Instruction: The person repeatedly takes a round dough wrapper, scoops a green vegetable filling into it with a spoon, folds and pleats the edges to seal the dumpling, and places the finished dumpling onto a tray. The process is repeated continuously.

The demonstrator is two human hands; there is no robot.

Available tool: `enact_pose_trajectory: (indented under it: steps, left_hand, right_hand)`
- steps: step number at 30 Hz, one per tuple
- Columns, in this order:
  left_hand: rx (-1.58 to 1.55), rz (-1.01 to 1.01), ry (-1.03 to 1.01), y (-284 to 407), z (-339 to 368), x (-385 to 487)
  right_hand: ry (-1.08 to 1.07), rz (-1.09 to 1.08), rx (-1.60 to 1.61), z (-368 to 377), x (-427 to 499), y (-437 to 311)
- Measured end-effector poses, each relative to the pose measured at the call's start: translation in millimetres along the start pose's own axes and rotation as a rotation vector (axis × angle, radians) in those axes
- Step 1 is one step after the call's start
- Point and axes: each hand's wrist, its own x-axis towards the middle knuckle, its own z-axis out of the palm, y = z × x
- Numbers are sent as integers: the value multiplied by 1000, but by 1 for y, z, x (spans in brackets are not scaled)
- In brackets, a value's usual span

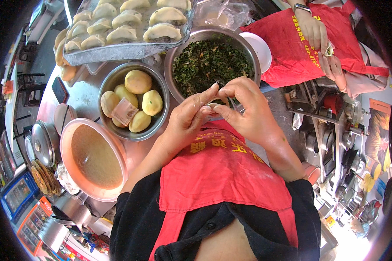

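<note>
My left hand [191, 112] and my right hand [248, 101] meet above the red apron, pinching a dumpling wrapper [222, 101] between thumbs and fingers. A little green filling shows inside the wrapper; my fingers hide most of it. Just beyond them stands a steel bowl [168, 70] of chopped green filling [209, 62], with part of a metal utensil in it. Past that bowl, to the left, a metal tray [117, 53] carries rows of folded dumplings [127, 18].
A steel bowl [106, 83] holds several potatoes [138, 81] under a small printed slip [124, 112]. Nearer left is a pink basin [119, 153] of cloudy liquid. A white bowl [258, 49] sits right of the filling. Across, a co-worker's hands [317, 36] hold another dumpling [329, 50].
</note>
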Motion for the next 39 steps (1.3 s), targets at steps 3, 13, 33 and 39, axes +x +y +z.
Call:
enact_pose_trajectory:
  steps: [3,13,33,39]
  left_hand:
    - [66,33,-5,-2,0,1]
    - [31,-291,48,-4,13,-1]
    - [-497,-535,199,-1,5,9]
    - [-301,-355,103,-3,10,15]
  right_hand:
    - [-28,44,36,4,-3,4]
    - [172,-89,-235,38,-14,8]
    - [514,387,-112,-33,-35,179]
    - [-29,306,-625,-21,-44,251]
